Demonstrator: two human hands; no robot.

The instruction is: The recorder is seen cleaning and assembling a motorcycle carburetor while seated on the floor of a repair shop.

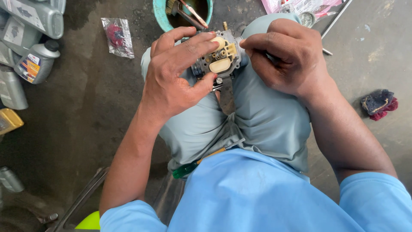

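Stained grey concrete floor [86, 116] fills the background, seen from above over the person's lap and blue shirt. Both hands meet over the knees on a small metal carburettor [221, 58] with cream plastic parts on its upper face. The left hand [174, 75] grasps it from the side, thumb below and fingers curled over the top, hiding much of the near side. The right hand [285, 56] is bunched against its right edge, fingertips pinched together; whatever they hold, if anything, is too small or too covered to make out. A green-handled screwdriver [193, 165] lies in the lap, its tip lost under a fold of the trousers. A teal bowl [159, 15] with tools in it is cut off at the top edge. Grey oil bottles [36, 60] crowd the left edge, partly out of view. A small plastic bag [116, 36] and a dark rag [378, 103] lie well apart on the floor.
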